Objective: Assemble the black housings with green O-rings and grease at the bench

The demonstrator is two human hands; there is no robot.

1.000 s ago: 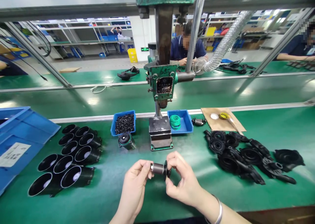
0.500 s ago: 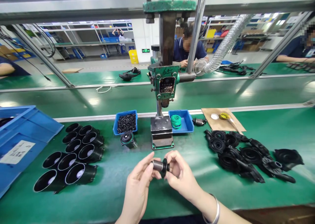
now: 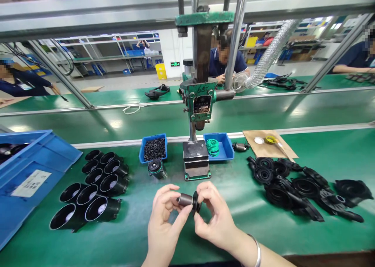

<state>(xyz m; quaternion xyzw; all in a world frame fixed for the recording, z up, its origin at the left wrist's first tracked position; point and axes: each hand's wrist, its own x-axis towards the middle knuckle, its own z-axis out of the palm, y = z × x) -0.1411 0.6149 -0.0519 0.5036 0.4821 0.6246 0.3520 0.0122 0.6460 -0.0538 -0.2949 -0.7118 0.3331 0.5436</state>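
Observation:
Between both hands, above the near part of the bench, is a small rotor [image 3: 185, 199] with a dark grey cylinder and a wider black disc at its right end. My left hand [image 3: 165, 216] is closed on the cylinder, thumb below and fingers above. My right hand [image 3: 215, 212] pinches the black disc [image 3: 196, 203] between thumb and fingertips. The rotor lies roughly level; my fingers cover part of its right end. Beyond the hands stands a green hand press with a black block [image 3: 195, 151] on its base.
Several black cups [image 3: 99, 210] stand at left beside a large blue crate [image 3: 20, 204]. Small blue bins hold black rings [image 3: 154, 149] and green rings [image 3: 213, 147]. A black housing [image 3: 156, 168] stands near them. Black covers [image 3: 293, 189] pile at right, near cardboard [image 3: 249, 138]. Co-workers sit across the bench.
My view has shifted slightly, so the scene sits lower and further right. Both hands still hold the rotor, and my left fingers have shifted on its cylinder.

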